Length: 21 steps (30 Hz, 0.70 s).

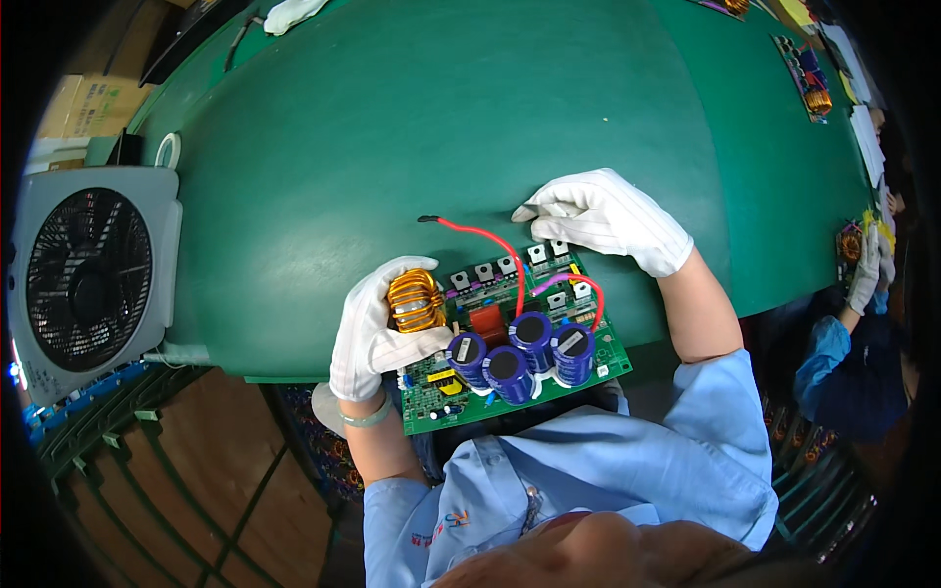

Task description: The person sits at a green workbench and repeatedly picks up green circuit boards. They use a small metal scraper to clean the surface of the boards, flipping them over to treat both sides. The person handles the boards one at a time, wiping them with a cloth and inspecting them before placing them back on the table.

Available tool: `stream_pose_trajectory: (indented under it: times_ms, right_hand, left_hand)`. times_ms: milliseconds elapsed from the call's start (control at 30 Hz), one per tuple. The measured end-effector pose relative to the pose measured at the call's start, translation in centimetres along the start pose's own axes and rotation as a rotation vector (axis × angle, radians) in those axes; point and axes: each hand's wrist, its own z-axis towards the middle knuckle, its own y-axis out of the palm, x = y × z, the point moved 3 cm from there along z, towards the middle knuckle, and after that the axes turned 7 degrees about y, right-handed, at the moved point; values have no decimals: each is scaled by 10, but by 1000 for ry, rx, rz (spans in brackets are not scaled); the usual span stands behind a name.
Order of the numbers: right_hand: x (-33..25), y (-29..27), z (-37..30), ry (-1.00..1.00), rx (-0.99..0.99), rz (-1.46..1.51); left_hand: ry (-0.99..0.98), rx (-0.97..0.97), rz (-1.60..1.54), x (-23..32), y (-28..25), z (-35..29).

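A green circuit board (470,402) is tilted over the near edge of the table, with my body just behind it. My white-gloved left hand (361,338) grips its left side, fingers and thumb around the copper-wound coil (414,300). Several purple cylindrical capacitors (508,372) stand on the board's near half. Along its far edge runs a row of transistors (483,273). A red wire (490,236) rises from the board and ends in a dark tip over the table. My gloved right hand (603,218) is beyond the far right corner, fingers curled together; what they pinch, if anything, is hidden.
A grey box fan (93,274) stands at the left of the green table (421,118). Another circuit board (806,83) lies at the far right. At the right edge, a co-worker's gloved hand (865,269) is beside a further board. Cardboard boxes (98,106) sit far left.
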Motion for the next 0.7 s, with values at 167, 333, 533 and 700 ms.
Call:
stream_pose_trajectory:
  times_ms: [167, 333, 533, 700]
  right_hand:
    - [3, -5, 8, -80, 284, 312]
    - [-11, -12, 3, -116, 543, 375]
    - [-16, 7, 1, -355, 509, 319]
    - [-38, 30, -10, -463, 166, -66]
  left_hand:
    - [107, 143, -23, -12, 0, -10]
    - [160, 774, 452, -17, -3, -15]
    - [38, 689, 442, 11, 31, -39]
    - [455, 492, 538, 8, 64, -49]
